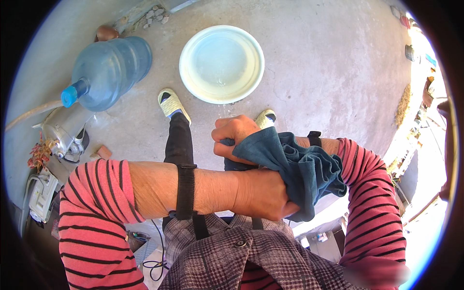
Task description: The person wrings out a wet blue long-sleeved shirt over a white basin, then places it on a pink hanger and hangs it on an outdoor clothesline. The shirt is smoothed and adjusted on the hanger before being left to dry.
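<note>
A dark teal cloth (308,170) is bunched and twisted between my two hands, in front of my body. My left hand (266,195) reaches across from the left and is shut on the lower part of the cloth; its fingers are partly hidden by the folds. Farther out, my right hand (235,135) makes a fist around the other end, and a loose flap hangs over its wrist. Beyond the hands, a pale round basin (186,65) stands on the floor with water in it. Small drops or splashes show at its near rim.
A large blue water jug (105,72) lies on its side at the left. Near it are a metal cylinder-like appliance (61,134), a brick piece (104,152) and a hose (34,113). My slippered feet (173,105) stand on the concrete floor (326,72) just before the basin.
</note>
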The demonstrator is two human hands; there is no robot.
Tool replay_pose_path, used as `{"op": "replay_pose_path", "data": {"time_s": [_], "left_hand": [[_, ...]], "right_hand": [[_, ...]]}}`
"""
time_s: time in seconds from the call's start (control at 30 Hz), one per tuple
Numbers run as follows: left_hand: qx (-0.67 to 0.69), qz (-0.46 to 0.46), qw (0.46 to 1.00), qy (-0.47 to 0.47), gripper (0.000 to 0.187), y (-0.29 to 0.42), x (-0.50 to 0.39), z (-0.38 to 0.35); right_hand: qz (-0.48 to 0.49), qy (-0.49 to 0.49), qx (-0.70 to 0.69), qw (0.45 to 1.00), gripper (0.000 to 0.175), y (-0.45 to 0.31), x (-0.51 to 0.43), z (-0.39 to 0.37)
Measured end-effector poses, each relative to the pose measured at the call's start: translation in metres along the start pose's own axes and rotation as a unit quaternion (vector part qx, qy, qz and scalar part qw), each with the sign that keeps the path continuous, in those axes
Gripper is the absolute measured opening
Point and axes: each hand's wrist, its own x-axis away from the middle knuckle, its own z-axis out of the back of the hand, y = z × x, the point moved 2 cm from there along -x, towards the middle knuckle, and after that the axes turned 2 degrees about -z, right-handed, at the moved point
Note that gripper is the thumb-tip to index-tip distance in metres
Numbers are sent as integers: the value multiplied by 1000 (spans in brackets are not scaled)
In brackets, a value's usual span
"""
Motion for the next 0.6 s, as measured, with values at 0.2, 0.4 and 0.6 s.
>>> {"op": "replay_pose_path", "data": {"time_s": [0.2, 0.4, 0.6], "left_hand": [[-15, -15, 1000, -21, 29, 0, 1, -5], [5, -17, 1000, 4, 30, -1, 3, -6], [21, -17, 1000, -11, 31, -1, 3, -10]], "right_hand": [[2, -16, 4, 1000, 20, 5, 2, -7], [6, -32, 19, 999, 19, 8, 1, -12], [-19, -60, 33, 997, 17, 9, 3, -15]]}}
